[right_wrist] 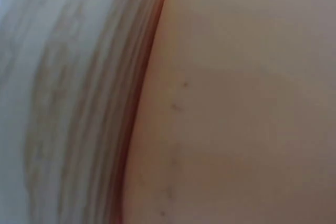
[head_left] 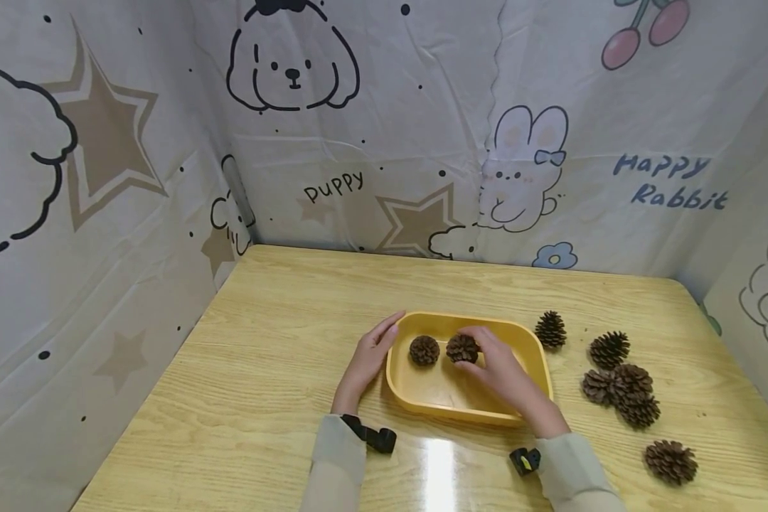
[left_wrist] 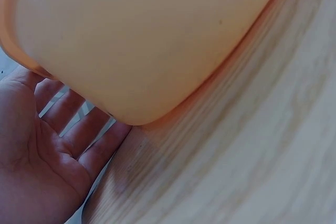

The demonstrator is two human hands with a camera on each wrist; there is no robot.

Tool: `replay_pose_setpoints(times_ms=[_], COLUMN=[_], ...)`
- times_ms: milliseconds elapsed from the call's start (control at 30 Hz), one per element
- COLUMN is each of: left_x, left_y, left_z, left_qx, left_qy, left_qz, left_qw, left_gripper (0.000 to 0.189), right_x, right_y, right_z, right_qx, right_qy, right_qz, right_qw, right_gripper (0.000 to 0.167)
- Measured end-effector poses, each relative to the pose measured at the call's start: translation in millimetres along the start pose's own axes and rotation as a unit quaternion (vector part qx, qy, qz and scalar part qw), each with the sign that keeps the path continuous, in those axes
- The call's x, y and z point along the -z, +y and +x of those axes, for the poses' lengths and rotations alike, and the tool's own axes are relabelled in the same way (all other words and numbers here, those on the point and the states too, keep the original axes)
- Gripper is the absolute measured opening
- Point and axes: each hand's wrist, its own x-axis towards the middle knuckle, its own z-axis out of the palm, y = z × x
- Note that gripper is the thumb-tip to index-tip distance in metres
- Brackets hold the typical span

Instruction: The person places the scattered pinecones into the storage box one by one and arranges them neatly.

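A yellow plastic tub point(head_left: 448, 411) stands on the wooden table. My left hand point(head_left: 366, 361) lies along its left end, fingers reaching up to the rim; in the left wrist view the extended fingers of that hand point(left_wrist: 58, 145) touch the outside of the tub point(left_wrist: 147, 40). Over the tub's inside, my right hand point(head_left: 507, 371) pinches a brown pine cone point(head_left: 462, 349) between thumb and fingers. Left of it, another pine cone point(head_left: 424, 350) sits on the tub floor. Only the tub wall point(right_wrist: 236, 103) and tabletop show in the right wrist view; the hand is out of sight there.
Right of the tub lie several more pine cones: one by its far right corner point(head_left: 551, 331), one farther right point(head_left: 609, 349), a touching cluster point(head_left: 632, 382), and one nearer me point(head_left: 670, 462). The wooden table point(head_left: 249, 398) meets a printed cloth point(head_left: 371, 142) behind and at the sides.
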Motion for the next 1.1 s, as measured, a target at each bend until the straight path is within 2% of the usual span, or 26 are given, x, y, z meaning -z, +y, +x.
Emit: replay_pose_setpoints(times_ms=[233, 500, 700, 933, 1100], left_x=[0.6, 3.6, 2.8, 2.8, 3.0], left_y=[1.9, 31.5, 32.2, 30.9, 31.1], left_z=[0.6, -11.6, -13.3, -13.0, -13.1], left_qx=[0.015, 0.015, 0.016, 0.018, 0.017], left_qy=[-0.003, -0.017, -0.017, -0.017, -0.016], left_qz=[-0.012, -0.017, -0.031, -0.031, -0.025], left_qw=[0.9998, 0.9996, 0.9992, 0.9992, 0.9994], left_gripper=[0.043, 0.042, 0.042, 0.042, 0.042], right_x=[-6, -10, -13, -19, -20], right_y=[0, -3, -5, -7, -9], right_z=[4.5, 10.5, 10.4, 11.8, 12.8], right_qx=[0.019, 0.002, -0.011, 0.014, -0.001], right_qy=[-0.004, -0.025, -0.038, -0.036, -0.048], right_qz=[-0.014, -0.023, -0.022, -0.033, -0.029], right_qw=[0.9997, 0.9994, 0.9990, 0.9987, 0.9984], right_gripper=[0.051, 0.048, 0.047, 0.044, 0.047])
